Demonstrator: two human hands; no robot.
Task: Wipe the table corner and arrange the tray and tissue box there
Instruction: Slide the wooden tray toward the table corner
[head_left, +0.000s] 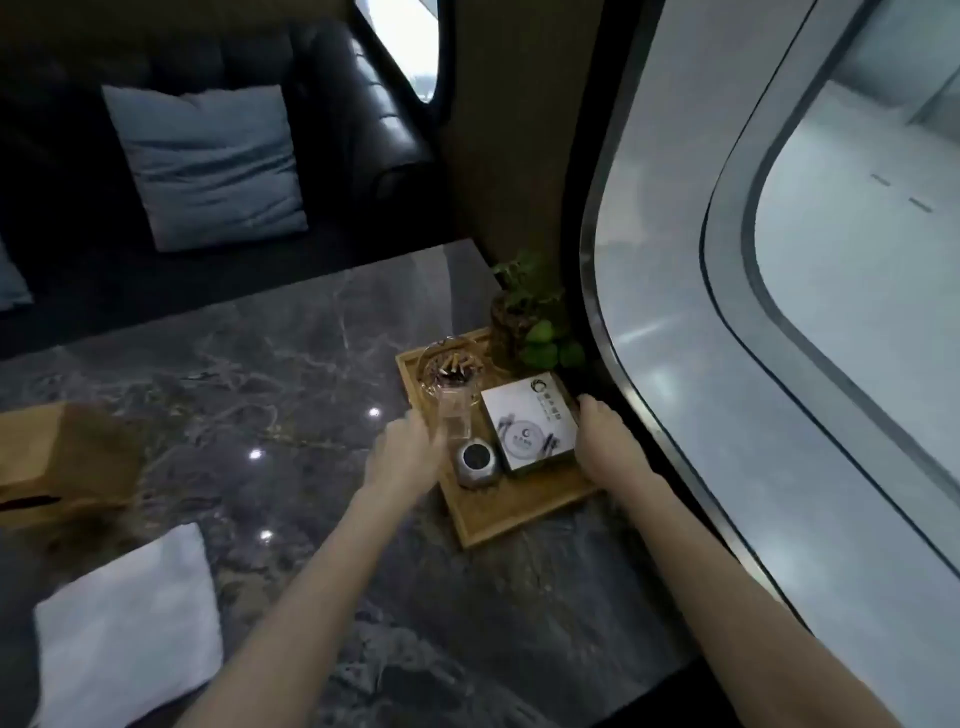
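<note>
A wooden tray (498, 519) lies on the dark marble table (249, 364), close to the corner by the window. On it stand a glass ashtray (451, 364) with butts, a clear glass (454, 415), a small metal tin (475, 462), a white box (530, 423) and a potted plant (530, 317). My left hand (402, 457) grips the tray's left edge. My right hand (605, 441) holds its right edge beside the white box. A brown tissue box (62, 462) sits at the table's left. A folded white cloth (130, 623) lies near the front left.
A curved window frame (623, 389) runs close along the tray's right side. Across the table stands a dark leather sofa (363, 104) with a pale blue cushion (208, 161).
</note>
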